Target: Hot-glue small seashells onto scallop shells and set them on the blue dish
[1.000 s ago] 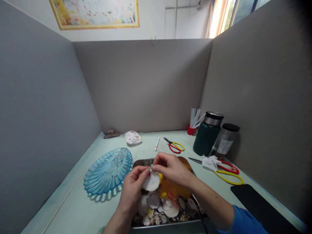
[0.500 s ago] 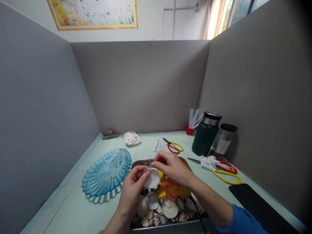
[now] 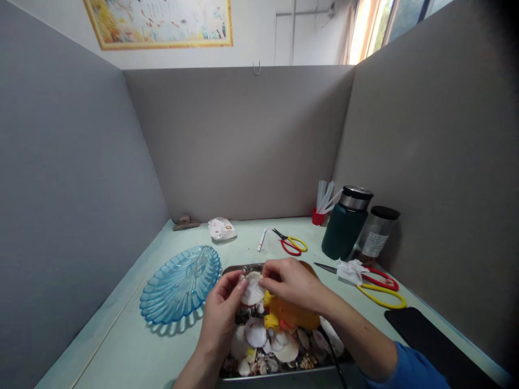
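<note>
My left hand (image 3: 221, 316) and my right hand (image 3: 294, 283) meet over a metal tray (image 3: 231, 268) and both pinch one white scallop shell (image 3: 252, 292) between their fingertips. The left fingers grip its left edge, the right fingers its top right. Below the hands the tray holds several loose shells (image 3: 275, 346) and an orange tool (image 3: 292, 315) with a black cord. A blue glass shell-shaped dish (image 3: 180, 283) lies just left of the tray.
Small red-and-yellow scissors (image 3: 292, 244) and a white pen (image 3: 261, 239) lie behind the tray. At the right stand a green flask (image 3: 344, 222), a jar (image 3: 376, 235), a red cup of sticks (image 3: 320, 210), larger scissors (image 3: 377, 286) with tissue, and a black slab (image 3: 438, 346). Grey partitions enclose the desk.
The shell has been turned and lifted slightly between both hands; my right fingers shifted from its top left toward its right edge. Nothing else moved.
</note>
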A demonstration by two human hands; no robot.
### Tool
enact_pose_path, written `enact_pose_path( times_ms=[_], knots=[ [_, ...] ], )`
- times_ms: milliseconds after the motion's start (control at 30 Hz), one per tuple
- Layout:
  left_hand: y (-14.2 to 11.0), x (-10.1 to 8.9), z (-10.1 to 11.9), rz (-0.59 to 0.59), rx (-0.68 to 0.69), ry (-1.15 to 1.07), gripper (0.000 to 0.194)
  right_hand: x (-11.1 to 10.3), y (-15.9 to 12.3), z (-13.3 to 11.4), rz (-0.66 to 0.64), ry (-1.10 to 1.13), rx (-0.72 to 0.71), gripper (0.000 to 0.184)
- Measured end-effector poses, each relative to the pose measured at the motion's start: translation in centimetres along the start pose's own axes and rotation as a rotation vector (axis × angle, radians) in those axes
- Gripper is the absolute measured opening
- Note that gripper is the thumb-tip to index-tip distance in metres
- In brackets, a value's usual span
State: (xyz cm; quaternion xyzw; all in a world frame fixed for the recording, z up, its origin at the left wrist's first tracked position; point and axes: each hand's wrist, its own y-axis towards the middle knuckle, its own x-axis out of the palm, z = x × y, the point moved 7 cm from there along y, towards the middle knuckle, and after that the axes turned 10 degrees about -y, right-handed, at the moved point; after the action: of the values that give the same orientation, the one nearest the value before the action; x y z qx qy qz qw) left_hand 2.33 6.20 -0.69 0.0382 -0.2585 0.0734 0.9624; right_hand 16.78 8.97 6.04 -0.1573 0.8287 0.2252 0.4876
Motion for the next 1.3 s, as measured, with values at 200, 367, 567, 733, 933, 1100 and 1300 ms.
enact_pose_path(
  times_ms=[200,367,567,733,933,1100,1300],
  knots=[
    [0.0,-0.3,-0.2,0.063,-0.054,0.039,0.036,-0.3,-0.1,-0.2,0.005,-0.003,0.001,0.018],
    [0.1,-0.5,-0.3,0.031,-0.058,0.044,0.028,0.2,-0.2,-0.6,-0.023,0.059,-0.031,0.024],
    [0.1,-0.2,-0.4,-0.003,-0.075,0.044,0.027,0.3,-0.1,-0.5,-0.033,0.073,-0.020,0.020],
    [-0.3,0.8,-0.1,-0.070,-0.067,0.049,0.038,0.0,0.1,-0.3,0.020,0.062,0.048,0.015],
    [-0.2,0.6,-0.2,-0.062,-0.062,0.082,0.032,0.4,0.0,-0.8,0.013,0.126,0.059,0.021],
    [-0.2,0.5,-0.4,-0.071,-0.067,0.156,0.034,-0.6,0.0,-1.0,0.131,0.227,-0.007,0.015],
    [-0.7,1.3,0.4,-0.089,-0.025,0.179,0.031,-0.3,0.2,-1.1,0.100,0.236,-0.010,0.011]
  ],
)
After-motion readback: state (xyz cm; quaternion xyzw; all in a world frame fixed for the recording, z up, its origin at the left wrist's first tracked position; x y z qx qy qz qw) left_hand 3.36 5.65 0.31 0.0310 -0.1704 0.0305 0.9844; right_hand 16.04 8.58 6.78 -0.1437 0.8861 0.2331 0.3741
